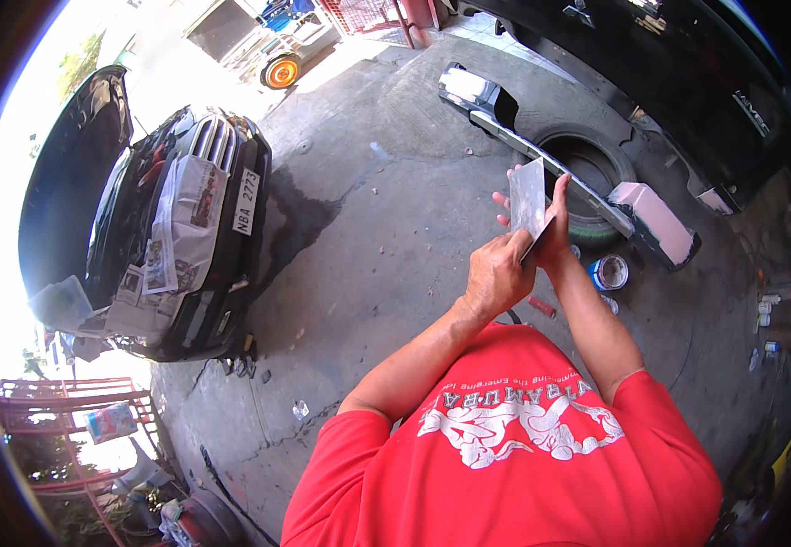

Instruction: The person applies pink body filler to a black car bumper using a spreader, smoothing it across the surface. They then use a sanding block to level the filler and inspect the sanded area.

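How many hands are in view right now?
2: the left hand, closed at the lower end of the grey plate, and the right hand, partly hidden behind it.

My feed shows an auto body workshop. A hood-up car [218, 273] wears newspaper masking [168, 263]; a detached bumper [587, 194] lies over a tyre [616, 150].

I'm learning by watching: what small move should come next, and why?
Perhaps ease the right hand out from behind the plate: the left hand appears to grip its lower end, while the right's spread fingers show past its left edge.
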A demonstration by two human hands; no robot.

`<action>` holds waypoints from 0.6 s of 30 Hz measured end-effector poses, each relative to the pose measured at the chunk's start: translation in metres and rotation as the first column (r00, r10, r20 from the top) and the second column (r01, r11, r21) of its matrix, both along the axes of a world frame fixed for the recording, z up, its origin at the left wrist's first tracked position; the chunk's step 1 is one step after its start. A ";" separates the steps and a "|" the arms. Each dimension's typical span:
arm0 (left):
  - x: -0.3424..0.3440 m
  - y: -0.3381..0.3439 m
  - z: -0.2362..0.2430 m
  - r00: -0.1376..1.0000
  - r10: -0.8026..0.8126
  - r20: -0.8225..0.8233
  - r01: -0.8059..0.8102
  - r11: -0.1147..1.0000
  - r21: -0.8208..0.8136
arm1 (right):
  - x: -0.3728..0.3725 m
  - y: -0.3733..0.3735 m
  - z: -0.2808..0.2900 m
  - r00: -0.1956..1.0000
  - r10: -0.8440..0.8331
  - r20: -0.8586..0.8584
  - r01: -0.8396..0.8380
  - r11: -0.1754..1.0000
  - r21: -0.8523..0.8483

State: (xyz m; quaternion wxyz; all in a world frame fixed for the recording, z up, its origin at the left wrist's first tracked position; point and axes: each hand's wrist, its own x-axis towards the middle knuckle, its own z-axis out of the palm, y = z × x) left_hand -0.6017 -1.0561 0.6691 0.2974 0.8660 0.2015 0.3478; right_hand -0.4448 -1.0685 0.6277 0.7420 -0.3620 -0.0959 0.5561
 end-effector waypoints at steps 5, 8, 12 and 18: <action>0.011 0.035 -0.023 0.973 0.231 0.019 -0.232 0.973 0.005 | -0.031 -0.007 -0.006 0.970 0.002 0.244 -0.031 0.993 0.115; 0.013 0.055 -0.021 0.942 0.332 0.045 -0.324 0.937 -0.129 | -0.053 -0.016 -0.007 0.967 0.041 0.250 -0.047 0.999 0.019; 0.008 0.039 -0.002 0.964 0.266 0.029 -0.258 0.952 -0.162 | -0.043 -0.008 0.006 0.949 0.037 0.314 -0.041 0.999 0.005; 0.008 0.014 0.005 0.987 0.138 0.079 -0.139 0.990 0.011 | -0.018 0.006 0.030 1.000 0.004 0.028 -0.005 0.999 0.034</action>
